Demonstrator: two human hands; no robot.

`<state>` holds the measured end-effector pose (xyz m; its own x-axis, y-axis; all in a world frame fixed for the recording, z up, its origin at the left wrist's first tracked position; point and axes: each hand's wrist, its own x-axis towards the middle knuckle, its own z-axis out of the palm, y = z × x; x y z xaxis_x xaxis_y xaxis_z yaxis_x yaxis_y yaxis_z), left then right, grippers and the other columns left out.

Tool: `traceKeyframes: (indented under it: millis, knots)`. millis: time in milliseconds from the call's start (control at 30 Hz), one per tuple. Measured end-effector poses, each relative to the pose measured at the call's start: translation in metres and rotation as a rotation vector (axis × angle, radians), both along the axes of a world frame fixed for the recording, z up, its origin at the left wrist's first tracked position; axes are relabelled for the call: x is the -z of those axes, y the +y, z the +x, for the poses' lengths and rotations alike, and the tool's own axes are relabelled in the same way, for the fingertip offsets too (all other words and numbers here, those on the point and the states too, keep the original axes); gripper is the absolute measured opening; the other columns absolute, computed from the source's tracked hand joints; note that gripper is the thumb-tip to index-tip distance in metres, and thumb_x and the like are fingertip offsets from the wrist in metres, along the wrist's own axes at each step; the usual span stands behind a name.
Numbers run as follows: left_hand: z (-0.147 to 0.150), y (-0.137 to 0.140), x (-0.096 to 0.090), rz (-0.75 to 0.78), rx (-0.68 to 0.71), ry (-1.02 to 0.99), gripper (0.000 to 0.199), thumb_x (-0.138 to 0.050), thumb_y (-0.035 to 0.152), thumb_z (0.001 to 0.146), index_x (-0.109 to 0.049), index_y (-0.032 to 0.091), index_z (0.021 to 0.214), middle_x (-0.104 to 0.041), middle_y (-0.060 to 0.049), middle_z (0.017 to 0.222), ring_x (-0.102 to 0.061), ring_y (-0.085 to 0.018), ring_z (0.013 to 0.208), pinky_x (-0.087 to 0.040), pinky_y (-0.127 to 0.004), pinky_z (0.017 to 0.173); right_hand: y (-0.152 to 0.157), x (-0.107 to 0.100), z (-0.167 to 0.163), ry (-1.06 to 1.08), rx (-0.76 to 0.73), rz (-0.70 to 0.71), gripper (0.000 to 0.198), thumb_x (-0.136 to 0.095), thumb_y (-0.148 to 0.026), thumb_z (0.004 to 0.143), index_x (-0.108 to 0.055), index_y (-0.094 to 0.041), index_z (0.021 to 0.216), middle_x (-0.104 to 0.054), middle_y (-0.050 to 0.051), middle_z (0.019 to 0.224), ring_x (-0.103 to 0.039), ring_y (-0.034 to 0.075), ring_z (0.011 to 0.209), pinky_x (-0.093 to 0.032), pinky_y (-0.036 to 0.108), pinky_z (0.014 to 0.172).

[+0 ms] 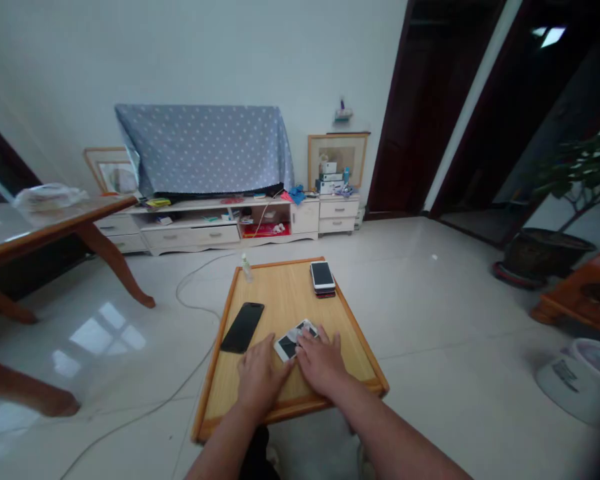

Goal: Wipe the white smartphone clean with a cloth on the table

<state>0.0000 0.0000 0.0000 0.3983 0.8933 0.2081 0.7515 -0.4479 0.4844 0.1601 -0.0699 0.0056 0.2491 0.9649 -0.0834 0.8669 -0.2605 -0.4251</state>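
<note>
1. Both forearms (pixel 390 423) reach in from the near side over a small table (pixel 285 283).
2. Left hand (pixel 260 375) lies at the left end of a white phone (pixel 281 347), thumb and fingers spread apart; whether it pinches the edge, I cannot tell.
3. Right hand (pixel 321 362) rests its loosely bent fingers on the phone's right part, where something pale shows by the fingertips; whether they grip anything is unclear.
4. White phone lies aslant on the near middle of the table, between the hands.
5. Black phone (pixel 243 327) lies flat to the left, near the table's left edge.
6. Phone stack (pixel 323 276) sits at the far right, a white one on top.
7. Small bottle (pixel 247 269) stands at the far left corner.
8. Beyond, a spotted cloth (pixel 210 150) hangs above a white cabinet (pixel 215 235).
</note>
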Motion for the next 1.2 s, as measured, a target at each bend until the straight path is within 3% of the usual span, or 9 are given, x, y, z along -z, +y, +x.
traceKeyframes:
  millis: [100, 233, 400, 667, 833, 900, 1100, 1200]
  knots:
    - [-0.007, -0.011, 0.025, 0.075, -0.004, 0.097, 0.062, -0.062, 0.05, 0.085, -0.05, 0.02, 0.138, -0.061, -0.012, 0.138, -0.052, -0.027, 0.131, -0.029, -0.045, 0.115, -0.006, -0.002, -0.007, 0.004, -0.06, 0.02, 0.049, -0.022, -0.047, 0.104, -0.049, -0.04, 0.144, -0.041, -0.003, 0.158, -0.016, 0.031, 0.152, -0.002, 0.07, 0.115]
    - [-0.003, -0.014, 0.016, 0.105, 0.006, 0.143, 0.054, -0.058, 0.04, 0.087, -0.051, 0.023, 0.138, -0.063, -0.011, 0.135, -0.052, -0.026, 0.129, -0.024, -0.047, 0.116, -0.004, -0.006, 0.0, -0.01, -0.022, -0.003, 0.049, -0.022, -0.047, 0.104, -0.05, -0.039, 0.144, -0.04, -0.003, 0.158, -0.015, 0.032, 0.152, -0.004, 0.07, 0.116]
    - [-0.003, -0.015, 0.016, 0.102, -0.029, 0.14, 0.056, -0.058, 0.038, 0.087, -0.049, 0.021, 0.139, -0.062, -0.012, 0.136, -0.05, -0.027, 0.13, -0.026, -0.045, 0.113, 0.0, -0.008, 0.008, -0.032, 0.059, -0.04, 0.052, -0.021, -0.048, 0.104, -0.05, -0.035, 0.145, -0.038, 0.0, 0.16, -0.012, 0.032, 0.153, -0.004, 0.068, 0.116]
    - [-0.008, -0.014, 0.026, 0.076, 0.01, 0.122, 0.052, -0.056, 0.04, 0.089, -0.05, 0.023, 0.137, -0.062, -0.009, 0.135, -0.05, -0.025, 0.129, -0.022, -0.046, 0.114, -0.018, -0.007, -0.02, 0.032, -0.172, 0.026, 0.052, -0.018, -0.05, 0.104, -0.048, -0.039, 0.145, -0.04, -0.003, 0.158, -0.014, 0.03, 0.153, 0.0, 0.067, 0.117]
    - [-0.009, -0.019, 0.019, 0.093, 0.019, 0.118, 0.055, -0.058, 0.048, 0.086, -0.052, 0.023, 0.135, -0.064, -0.009, 0.129, -0.053, -0.026, 0.123, -0.029, -0.04, 0.109, -0.013, -0.008, -0.001, -0.056, 0.024, -0.039, 0.053, -0.019, -0.046, 0.105, -0.046, -0.034, 0.148, -0.034, -0.001, 0.161, -0.011, 0.029, 0.154, 0.001, 0.069, 0.116]
    - [-0.01, -0.021, 0.017, 0.08, 0.022, 0.12, 0.055, -0.059, 0.048, 0.086, -0.052, 0.023, 0.134, -0.064, -0.009, 0.129, -0.053, -0.027, 0.123, -0.03, -0.039, 0.107, -0.014, -0.009, -0.004, -0.073, 0.03, -0.037, 0.054, -0.018, -0.045, 0.105, -0.046, -0.031, 0.148, -0.033, 0.002, 0.162, -0.013, 0.027, 0.154, 0.001, 0.067, 0.117]
    - [-0.014, -0.019, 0.018, 0.049, 0.03, 0.112, 0.051, -0.055, 0.03, 0.085, -0.051, 0.022, 0.135, -0.063, -0.009, 0.132, -0.052, -0.023, 0.125, -0.03, -0.035, 0.106, -0.027, -0.007, -0.039, -0.005, -0.176, 0.078, 0.053, -0.018, -0.046, 0.106, -0.051, -0.032, 0.145, -0.045, 0.005, 0.155, -0.029, 0.026, 0.149, 0.006, 0.064, 0.118]
    - [-0.014, -0.018, 0.019, 0.057, 0.013, 0.085, 0.05, -0.054, 0.038, 0.087, -0.052, 0.022, 0.134, -0.064, -0.009, 0.13, -0.053, -0.024, 0.124, -0.031, -0.037, 0.106, -0.018, -0.008, -0.033, -0.009, -0.118, 0.08, 0.051, -0.019, -0.044, 0.106, -0.054, -0.033, 0.141, -0.047, 0.004, 0.154, -0.031, 0.027, 0.148, 0.006, 0.068, 0.116]
